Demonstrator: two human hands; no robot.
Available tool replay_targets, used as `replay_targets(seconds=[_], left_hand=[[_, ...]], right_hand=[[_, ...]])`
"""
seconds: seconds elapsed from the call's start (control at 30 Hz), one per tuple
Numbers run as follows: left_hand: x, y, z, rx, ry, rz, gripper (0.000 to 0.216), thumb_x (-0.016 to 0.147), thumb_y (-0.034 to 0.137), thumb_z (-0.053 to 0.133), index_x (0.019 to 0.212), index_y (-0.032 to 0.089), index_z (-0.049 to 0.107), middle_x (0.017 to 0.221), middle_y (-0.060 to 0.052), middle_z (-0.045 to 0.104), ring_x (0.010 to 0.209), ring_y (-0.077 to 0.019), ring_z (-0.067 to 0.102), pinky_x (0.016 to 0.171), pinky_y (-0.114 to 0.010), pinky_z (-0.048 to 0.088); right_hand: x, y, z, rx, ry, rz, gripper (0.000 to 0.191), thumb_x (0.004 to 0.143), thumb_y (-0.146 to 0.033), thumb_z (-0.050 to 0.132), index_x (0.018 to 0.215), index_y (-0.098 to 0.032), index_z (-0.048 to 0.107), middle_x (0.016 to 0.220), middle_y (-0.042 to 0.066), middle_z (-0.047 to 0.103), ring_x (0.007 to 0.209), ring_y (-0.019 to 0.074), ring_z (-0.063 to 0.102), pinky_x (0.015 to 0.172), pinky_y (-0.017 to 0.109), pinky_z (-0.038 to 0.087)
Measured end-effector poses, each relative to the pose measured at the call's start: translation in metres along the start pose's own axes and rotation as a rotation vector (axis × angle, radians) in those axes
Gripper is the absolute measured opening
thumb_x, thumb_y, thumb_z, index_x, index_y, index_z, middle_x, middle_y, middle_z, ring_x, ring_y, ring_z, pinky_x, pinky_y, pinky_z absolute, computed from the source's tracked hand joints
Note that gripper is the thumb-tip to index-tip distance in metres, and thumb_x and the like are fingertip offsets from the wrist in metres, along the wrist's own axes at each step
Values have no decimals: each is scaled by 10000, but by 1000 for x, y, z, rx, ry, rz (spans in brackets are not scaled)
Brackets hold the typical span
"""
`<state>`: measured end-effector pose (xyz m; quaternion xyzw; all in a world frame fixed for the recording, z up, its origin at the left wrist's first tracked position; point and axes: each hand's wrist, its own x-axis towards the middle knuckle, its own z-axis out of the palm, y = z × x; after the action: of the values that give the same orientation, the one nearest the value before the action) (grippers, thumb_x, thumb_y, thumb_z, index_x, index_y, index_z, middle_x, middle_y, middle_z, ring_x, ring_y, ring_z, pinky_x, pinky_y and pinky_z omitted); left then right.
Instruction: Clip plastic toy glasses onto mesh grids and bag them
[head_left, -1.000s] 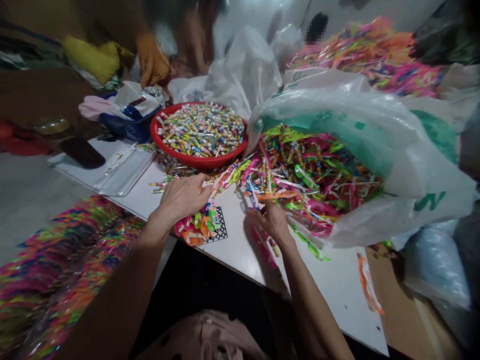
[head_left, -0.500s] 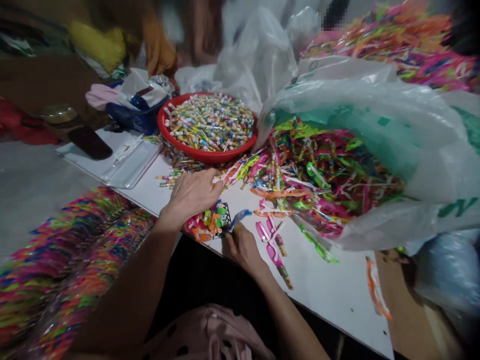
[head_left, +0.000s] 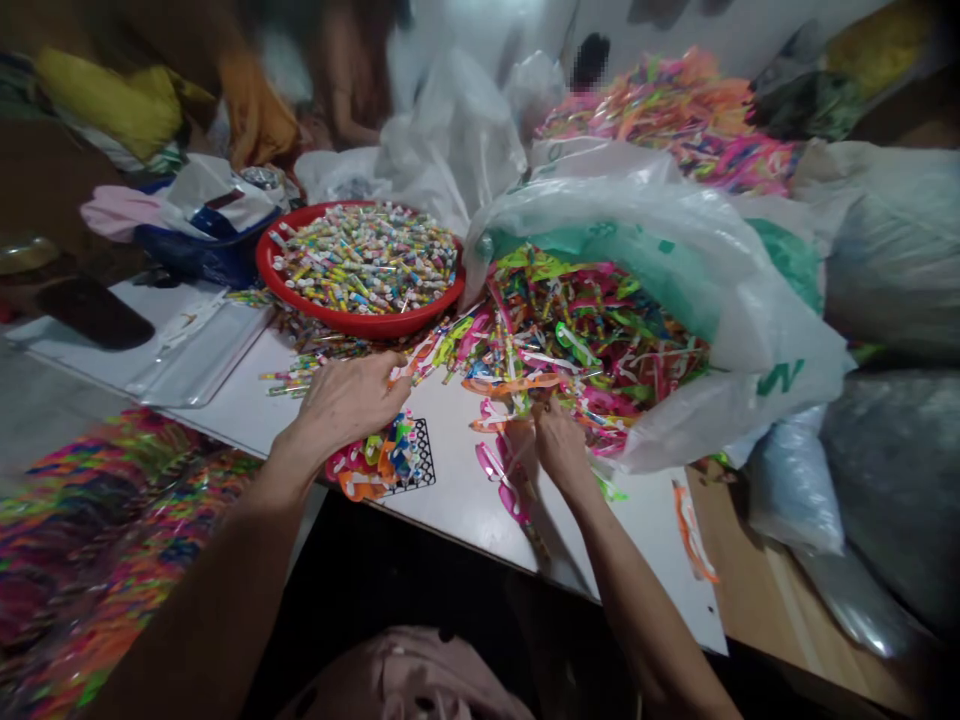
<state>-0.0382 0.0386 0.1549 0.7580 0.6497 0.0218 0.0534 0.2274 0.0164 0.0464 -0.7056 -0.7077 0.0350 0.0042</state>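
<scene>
White table (head_left: 459,500), red basin (head_left: 360,322), plastic bag (head_left: 739,290), left hand (head_left: 351,402), right hand (head_left: 561,448), each grip unclear

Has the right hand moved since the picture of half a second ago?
Yes. The right hand has moved rightward, away from the black grid and toward the open plastic bag.

The pink pieces (head_left: 514,503) look glossy plastic, the bag (head_left: 757,320) crinkled, shiny plastic.

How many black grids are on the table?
1: the black grid lies on the table by the left hand, partly covered by colorful pieces. Any more beneath them would be hidden.
</scene>
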Motion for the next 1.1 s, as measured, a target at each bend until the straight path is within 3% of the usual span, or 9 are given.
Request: replay_targets(seconds=[0.1, 0.2, 0.33, 0.47, 0.53, 0.63, 0.77, 0.97, 1.1], left_hand=[[1, 3, 1, 6, -15, 23, 467, 883, 410, 300, 1200, 253, 605, 1055, -90, 710, 947, -312, 660, 796, -390, 468], [1, 1, 3, -10, -23, 21, 460, 887, 394, 299, 1210, 254, 595, 1050, -82, 711, 950, -296, 661, 804, -379, 467], [1, 0, 5, -13, 6, 45, 451, 892, 400, 301, 1209, 259, 589, 1087, -73, 701, 958, -300, 658, 806, -390, 467], [2, 2, 5, 17, 10, 41, 436, 880, 380, 322, 1188, 247, 600, 993, -79, 724, 903, -307, 670, 775, -395, 471], [2, 2, 5, 18, 9, 38, 433, 875, 357, 325, 1187, 234, 600, 957, -83, 729, 895, -298, 672, 775, -387, 471], [1, 1, 5, 4, 30, 65, 430, 882, 337, 319, 1196, 223, 589, 1018, -85, 718, 927, -285, 667, 796, -373, 466], [-1, 1, 4, 8, 34, 58, 422, 899, 364, 322, 1189, 219, 593, 1002, -85, 721, 927, -285, 666, 795, -369, 463], [0, 1, 2, -24, 36, 58, 488, 918, 500, 294, 1147, 210, 612, 1013, -92, 713, 940, -291, 657, 793, -373, 451], [-4, -5, 0, -39, -12, -31, 396, 925, 388, 301, 1025, 227, 648, 970, -67, 721, 904, -274, 665, 756, -356, 441]], right_hand=[[17, 23, 2, -172, -6, 3, 302, 874, -52, 353, 1020, -118, 608, 1104, 187, 544, 997, 257, 524, 683, 297, 411], [18, 17, 1, -127, 12, -11, 279, 881, -87, 373, 1032, -133, 604, 1092, 161, 558, 965, 229, 539, 667, 271, 400], [7, -28, 1, 276, 98, -48, 229, 887, -201, 429, 1049, -158, 586, 959, 106, 613, 806, 186, 566, 660, 253, 400], [4, -80, 29, 726, 124, -200, 216, 879, -283, 440, 969, -156, 590, 862, 63, 629, 753, 166, 566, 691, 254, 423], [9, -93, 47, 835, 85, -170, 210, 871, -292, 444, 898, -153, 598, 797, 54, 625, 732, 171, 571, 681, 262, 434], [18, -95, 64, 939, 96, -170, 208, 868, -296, 464, 955, -155, 589, 840, 57, 636, 801, 179, 590, 725, 268, 453], [27, -100, 60, 785, 5, -310, 171, 878, -189, 433, 952, -156, 584, 924, 78, 640, 889, 180, 590, 800, 273, 439], [33, -132, 41, 347, -168, -306, 251, 858, -68, 393, 1042, -84, 563, 982, 151, 628, 846, 190, 606, 720, 268, 425], [48, -123, 33, 339, -281, -450, 217, 845, -95, 448, 991, -111, 606, 969, 115, 644, 857, 173, 602, 728, 240, 412]])
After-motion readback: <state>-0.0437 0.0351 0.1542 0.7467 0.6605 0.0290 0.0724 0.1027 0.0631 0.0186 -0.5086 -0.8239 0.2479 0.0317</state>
